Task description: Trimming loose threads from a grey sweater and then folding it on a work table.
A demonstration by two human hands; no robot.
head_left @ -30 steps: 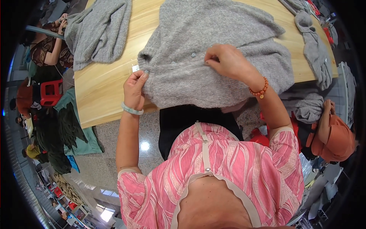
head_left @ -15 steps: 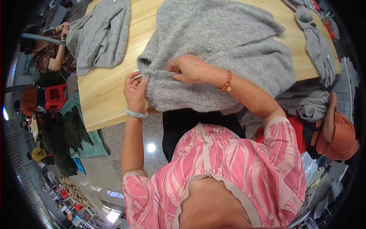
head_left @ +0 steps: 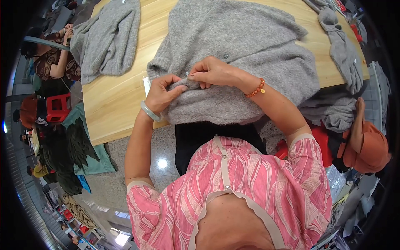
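Observation:
A fuzzy grey knit cardigan (head_left: pixel 233 31) lies spread over the front of the wooden table. My left hand (head_left: pixel 163 92) pinches a fold of its edge between thumb and fingers. Close beside it, my right hand (head_left: pixel 214 71) is closed on the same strip of knit, thumb and forefinger together. A small sparkly button (head_left: pixel 187 74) shows right at the right fingertips; a second button (head_left: pixel 226 55) sits farther up the knit. Partly behind my left hand, a small white piece (head_left: pixel 146 84) lies on the wood.
Another grey knit garment (head_left: pixel 109 41) lies at the table's left, and a grey knit piece (head_left: pixel 345 54) hangs over its right end. Bare wood of the table (head_left: pixel 112 110) shows at left. Co-workers sit on both sides, one in orange (head_left: pixel 368 146). A red stool (head_left: pixel 58 107) stands at left.
My left hand has moved right and up onto the knit edge and now pinches it. My right hand has shifted slightly right, its fingers closing at the button, which has come into sight.

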